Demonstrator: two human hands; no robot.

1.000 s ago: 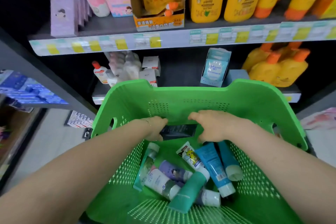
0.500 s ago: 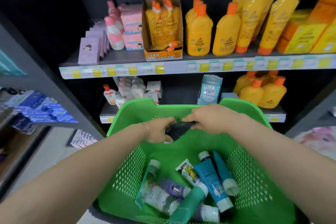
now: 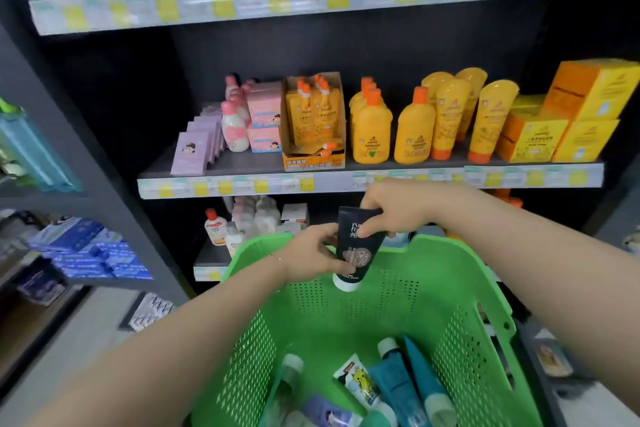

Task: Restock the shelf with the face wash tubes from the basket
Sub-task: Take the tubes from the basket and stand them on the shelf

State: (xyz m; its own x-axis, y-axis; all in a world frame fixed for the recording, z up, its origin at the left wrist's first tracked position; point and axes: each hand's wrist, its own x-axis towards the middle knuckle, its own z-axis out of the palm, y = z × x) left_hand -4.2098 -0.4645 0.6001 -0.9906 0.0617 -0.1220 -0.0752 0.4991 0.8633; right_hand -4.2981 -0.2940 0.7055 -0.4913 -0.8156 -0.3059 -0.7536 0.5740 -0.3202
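Head view, both hands' grip clasping black tube (image 3: pixel 356 246), left hand (image 3: pixel 313 255), right hand (image 3: pixel 394 206), above green basket (image 3: pixel 460 274), yellow bottles (image 3: pixel 391 128) shelved behind.

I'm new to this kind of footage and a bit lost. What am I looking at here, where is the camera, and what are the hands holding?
There is no machine here: a person works with two bare hands. The single camera sits on the person's head and looks forward and down, so both forearms reach in from the bottom of the picture.

Both hands hold one black tube, cap downward, above the far rim of a green basket. The left hand grips its lower part and the right hand its top end.

More tubes lie in the bottom of the basket, among them two blue tubes side by side.

Behind stands a dark shelf with yellow bottles, pink boxes and price labels along its edges.
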